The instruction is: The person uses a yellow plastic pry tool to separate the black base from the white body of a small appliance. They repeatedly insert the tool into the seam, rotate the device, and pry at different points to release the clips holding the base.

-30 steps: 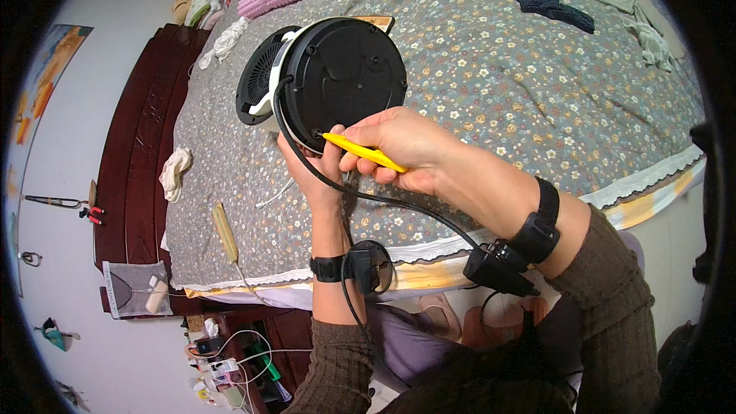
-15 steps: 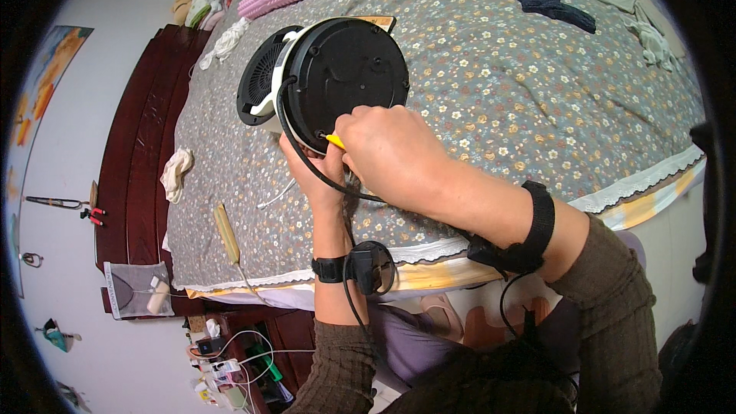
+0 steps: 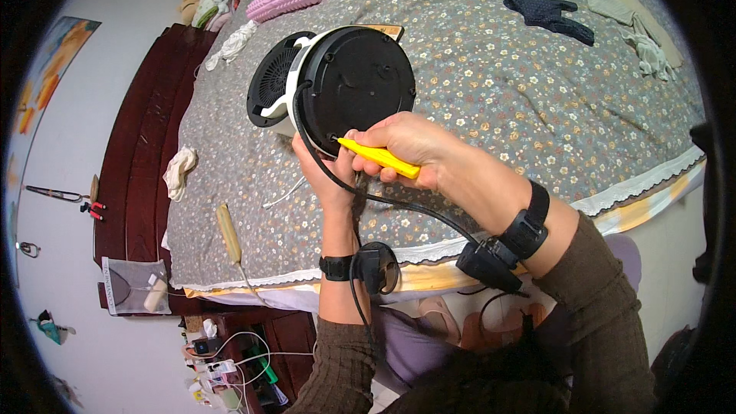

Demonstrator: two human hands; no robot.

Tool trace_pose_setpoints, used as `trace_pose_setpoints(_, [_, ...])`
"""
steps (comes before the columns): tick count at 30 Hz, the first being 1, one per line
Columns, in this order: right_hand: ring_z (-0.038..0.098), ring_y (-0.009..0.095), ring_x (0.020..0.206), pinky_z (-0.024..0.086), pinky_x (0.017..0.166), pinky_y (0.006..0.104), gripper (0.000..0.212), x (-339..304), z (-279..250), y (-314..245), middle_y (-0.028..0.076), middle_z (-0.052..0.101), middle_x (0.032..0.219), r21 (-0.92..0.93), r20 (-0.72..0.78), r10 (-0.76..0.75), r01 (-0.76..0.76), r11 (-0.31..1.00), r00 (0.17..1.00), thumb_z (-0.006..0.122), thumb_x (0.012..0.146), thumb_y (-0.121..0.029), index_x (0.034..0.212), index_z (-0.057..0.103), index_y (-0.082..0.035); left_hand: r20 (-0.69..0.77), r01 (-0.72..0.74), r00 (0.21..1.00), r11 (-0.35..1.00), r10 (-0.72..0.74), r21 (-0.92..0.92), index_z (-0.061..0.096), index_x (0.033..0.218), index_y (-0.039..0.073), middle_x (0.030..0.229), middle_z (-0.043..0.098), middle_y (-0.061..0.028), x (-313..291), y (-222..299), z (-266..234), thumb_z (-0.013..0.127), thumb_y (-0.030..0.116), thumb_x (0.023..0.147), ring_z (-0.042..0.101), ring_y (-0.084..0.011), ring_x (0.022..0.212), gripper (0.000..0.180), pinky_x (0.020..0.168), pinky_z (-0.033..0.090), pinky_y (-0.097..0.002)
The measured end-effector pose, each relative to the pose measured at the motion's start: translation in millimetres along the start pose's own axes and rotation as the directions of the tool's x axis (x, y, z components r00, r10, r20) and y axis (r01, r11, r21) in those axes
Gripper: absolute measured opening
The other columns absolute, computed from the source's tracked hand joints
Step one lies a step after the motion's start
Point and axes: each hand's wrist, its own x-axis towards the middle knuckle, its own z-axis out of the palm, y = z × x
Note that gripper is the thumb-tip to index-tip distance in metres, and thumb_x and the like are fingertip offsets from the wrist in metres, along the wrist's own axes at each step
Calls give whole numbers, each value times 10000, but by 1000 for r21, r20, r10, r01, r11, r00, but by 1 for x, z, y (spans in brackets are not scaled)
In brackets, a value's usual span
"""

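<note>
The right hand (image 3: 406,147) has its grip pinched on a yellow tool (image 3: 387,160), tip at the lower edge of an appliance (image 3: 356,73). The left hand (image 3: 328,178) clasps that edge, its fingers partly hidden. The appliance, black and white with a grille, is tilted over the bed (image 3: 498,130), round base toward the person. The right forearm slants from lower right; the left stands nearly upright.

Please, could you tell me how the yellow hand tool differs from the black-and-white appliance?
Shape: the yellow hand tool is slim and long; the appliance is much bigger, with a round underside.
Colour: the tool is yellow; the appliance is black and white.
Hold: the right hand grips the tool; the left hand supports the appliance from below, with its underside facing the camera.
Shared: both are held in a hand.
</note>
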Motion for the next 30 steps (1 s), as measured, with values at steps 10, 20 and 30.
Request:
trace_pose_setpoints(10, [623,141,579,483,469,260,237,-23,-2,-11,86,641,709,-275,0,-98,95,957,995,718,879,-214,870,660,16,36,-9,999,998,11,-57,462,1297,-6,1212,605,-132,2,8,2,779,122,819,625,-216,1060,587,924,514,-343])
trace_pose_setpoints(20, [577,77,627,440,516,236,240,-51,-47,-12,10,630,789,-608,-94,-268,158,778,959,704,861,-102,1077,649,-14,10,-101,995,989,103,-103,335,1395,-46,1326,504,-167,1,11,9,817,144,811,535,-237,1200,781,1047,418,-366])
trace_pose_setpoints(30, [582,92,591,452,510,245,175,-48,-102,-18,31,637,756,-553,-297,-388,174,815,873,661,882,-98,1026,659,1,9,-76,997,987,78,-138,211,1494,-55,1384,478,-193,6,17,6,771,200,876,523,-257,1245,871,1054,419,-360])
